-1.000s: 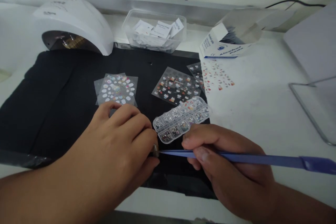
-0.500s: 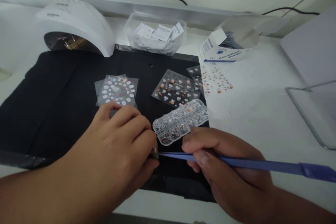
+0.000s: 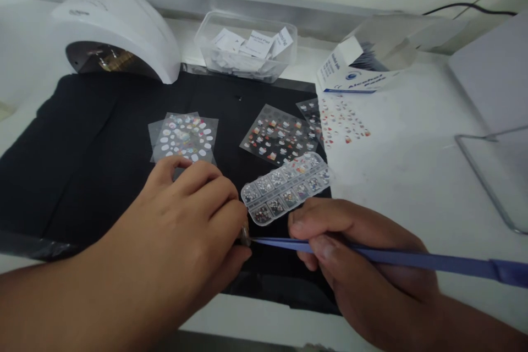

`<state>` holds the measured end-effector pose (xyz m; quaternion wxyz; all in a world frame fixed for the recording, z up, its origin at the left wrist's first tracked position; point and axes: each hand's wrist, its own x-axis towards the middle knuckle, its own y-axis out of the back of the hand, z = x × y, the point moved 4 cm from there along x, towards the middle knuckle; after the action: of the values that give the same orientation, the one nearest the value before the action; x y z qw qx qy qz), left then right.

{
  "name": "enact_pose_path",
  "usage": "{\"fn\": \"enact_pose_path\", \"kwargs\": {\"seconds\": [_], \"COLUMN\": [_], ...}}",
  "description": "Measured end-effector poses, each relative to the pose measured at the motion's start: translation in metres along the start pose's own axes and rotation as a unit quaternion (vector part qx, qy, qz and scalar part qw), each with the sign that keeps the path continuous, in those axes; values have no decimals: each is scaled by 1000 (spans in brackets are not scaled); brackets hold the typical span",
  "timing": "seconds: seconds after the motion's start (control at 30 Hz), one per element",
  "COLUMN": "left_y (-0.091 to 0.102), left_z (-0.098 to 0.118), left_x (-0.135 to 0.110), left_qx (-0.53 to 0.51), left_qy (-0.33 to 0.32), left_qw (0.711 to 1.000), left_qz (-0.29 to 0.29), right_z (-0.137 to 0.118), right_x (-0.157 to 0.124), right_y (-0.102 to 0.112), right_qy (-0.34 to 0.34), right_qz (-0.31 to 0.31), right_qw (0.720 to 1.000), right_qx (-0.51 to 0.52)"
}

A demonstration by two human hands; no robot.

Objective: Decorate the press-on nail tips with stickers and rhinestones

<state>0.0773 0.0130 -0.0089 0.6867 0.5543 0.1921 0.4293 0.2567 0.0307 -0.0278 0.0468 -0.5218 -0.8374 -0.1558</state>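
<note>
Your left hand (image 3: 185, 220) lies curled on the black mat (image 3: 82, 148), its thumb and fingertips pinched shut on a small piece (image 3: 245, 235) at the mat's near edge. What that piece is, the picture is too blurred to tell. Your right hand (image 3: 363, 264) is closed around a long blue tool (image 3: 391, 257), gripped like a pen, and the tool's tip sits right at the small piece, touching it or very nearly so. The two hands are close together, almost meeting at that point.

The work looks to be fine tip work on the pinched piece, so steadiness counts for most. Let the heel of each hand rest on the mat or table (image 3: 412, 165), and move the tool with your fingers alone, not from the wrist. Pinch the piece firmly but lightly, since a hard squeeze could flick it away onto the dark mat, where it would be hard to find.

The clear box of gems (image 3: 285, 187) lies just beyond your right knuckles, so mind it when you shift. Two sticker sheets (image 3: 185, 137) (image 3: 277, 136) lie farther back.
</note>
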Motion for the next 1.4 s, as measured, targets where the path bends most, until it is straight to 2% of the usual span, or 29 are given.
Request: {"fn": "enact_pose_path", "kwargs": {"seconds": [0.43, 0.63, 1.07, 1.2, 1.4], "left_y": [2, 7, 6, 7, -2], "left_z": [-2, 2, 4, 4, 7], "left_x": [-3, -7, -7, -10, -8], "left_qx": [-1, -44, -60, -60, -26], "left_qy": [7, -44, -57, -36, -9], "left_qw": [1000, 998, 997, 997, 999], "left_qz": [-10, 16, -3, 18, 34], "right_z": [-3, -2, -5, -3, -3], "right_x": [1, 2, 0, 0, 0], "right_y": [1, 0, -1, -1, -1], "right_qy": [8, 19, 31, 29, 39], "right_qz": [-20, -18, -10, -20, -19], "right_qw": [999, 999, 999, 999, 998], "right_qx": [-33, -33, -32, -30, -35]}}
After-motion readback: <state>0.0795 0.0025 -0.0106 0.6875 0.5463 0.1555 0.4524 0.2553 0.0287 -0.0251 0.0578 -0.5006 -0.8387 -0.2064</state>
